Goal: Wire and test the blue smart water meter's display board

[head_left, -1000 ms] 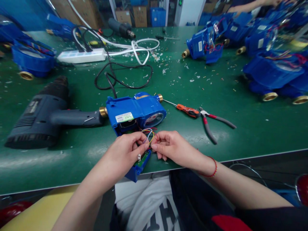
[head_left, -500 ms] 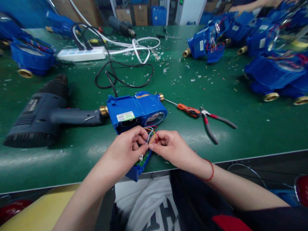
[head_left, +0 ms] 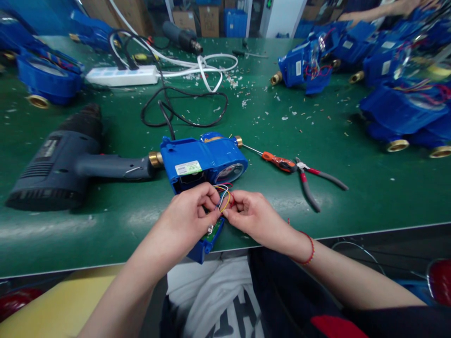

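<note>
A blue meter (head_left: 207, 157) with brass ends lies on the green bench in front of me. Thin white, yellow and red wires (head_left: 224, 191) come out below its round window. My left hand (head_left: 200, 209) pinches these wires from the left, and my right hand (head_left: 243, 211) pinches them from the right, the fingertips of both nearly touching. The wire ends are hidden between the fingers. Under my left hand a blue cover (head_left: 199, 251) holding a green circuit board (head_left: 213, 231) sits at the bench edge, partly covered by the hand.
A heat gun (head_left: 63, 162) lies left of the meter, an orange screwdriver (head_left: 280, 162) and pliers (head_left: 310, 178) to its right. Behind are a white power strip (head_left: 123, 75), looped cables and a second heat gun (head_left: 181, 37). More blue meters (head_left: 303, 65) stand right; another person's arm reaches there.
The view has shifted slightly, moving the bench items a little to the right in the picture. Both hands keep their pinch on the wires.
</note>
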A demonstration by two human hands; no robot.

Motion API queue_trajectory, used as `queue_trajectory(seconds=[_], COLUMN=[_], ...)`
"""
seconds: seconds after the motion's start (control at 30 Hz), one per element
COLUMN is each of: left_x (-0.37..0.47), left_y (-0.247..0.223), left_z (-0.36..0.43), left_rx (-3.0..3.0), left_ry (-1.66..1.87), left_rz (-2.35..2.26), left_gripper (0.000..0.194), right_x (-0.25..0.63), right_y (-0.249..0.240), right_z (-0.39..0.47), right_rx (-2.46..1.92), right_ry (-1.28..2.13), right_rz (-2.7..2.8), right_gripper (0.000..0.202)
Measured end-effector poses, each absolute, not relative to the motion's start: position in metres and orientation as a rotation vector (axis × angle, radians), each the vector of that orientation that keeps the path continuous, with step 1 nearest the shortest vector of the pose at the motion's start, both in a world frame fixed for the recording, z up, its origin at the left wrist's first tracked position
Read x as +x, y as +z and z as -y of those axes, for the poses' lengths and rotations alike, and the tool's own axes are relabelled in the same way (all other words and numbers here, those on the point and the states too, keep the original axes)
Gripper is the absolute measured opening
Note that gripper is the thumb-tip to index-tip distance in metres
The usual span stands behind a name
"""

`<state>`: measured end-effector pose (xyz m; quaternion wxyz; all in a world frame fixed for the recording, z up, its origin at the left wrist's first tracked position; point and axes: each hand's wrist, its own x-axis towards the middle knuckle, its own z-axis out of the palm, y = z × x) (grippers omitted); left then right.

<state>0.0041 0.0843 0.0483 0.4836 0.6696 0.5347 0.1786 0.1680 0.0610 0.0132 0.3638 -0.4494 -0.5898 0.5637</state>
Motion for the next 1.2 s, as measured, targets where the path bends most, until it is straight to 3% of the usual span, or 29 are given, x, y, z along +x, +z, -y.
queue_trajectory(seconds=[0.8, 1.2], left_x=[0.006, 0.006], left_y=[0.052, 0.051], left_z=[-0.083, -0.083], left_rx=[1.665, 1.645], left_ry=[0.41, 0.412], left_rz=[-1.332, -1.339], left_gripper=[0.004, 0.005], right_x=[0.164, 0.174], right_y=[0.01, 0.018], right_z=[-0.059, -0.063], right_rx=[-1.265, -1.236], right_ry=[1.223, 1.474], right_rz=[1.578, 1.568], right_gripper=[0.011, 0.004])
